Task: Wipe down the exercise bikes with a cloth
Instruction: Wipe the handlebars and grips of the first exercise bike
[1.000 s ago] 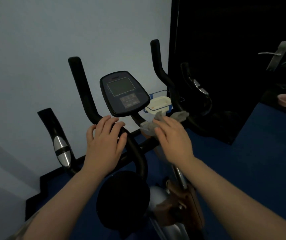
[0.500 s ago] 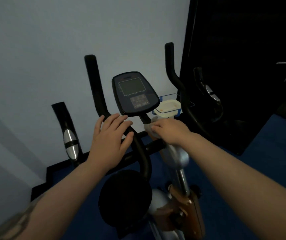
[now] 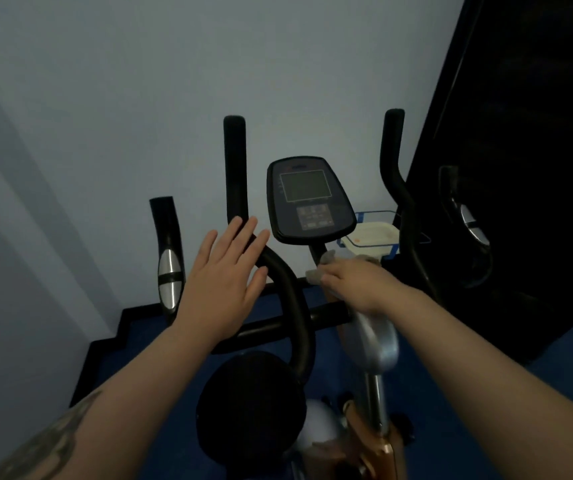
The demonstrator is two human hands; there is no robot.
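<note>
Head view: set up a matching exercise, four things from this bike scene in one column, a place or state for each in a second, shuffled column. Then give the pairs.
Things:
1. left hand
2. right hand
3. console
4. white tray

Places or states:
A. behind the bike, to the right of the console
B. fingers straight and spread, over the black handlebar
C. mounted between the two upright handlebar ends, screen dark
D. holding the grey cloth at the stem below the console

Pairs: 1-B, 2-D, 3-C, 4-A
</note>
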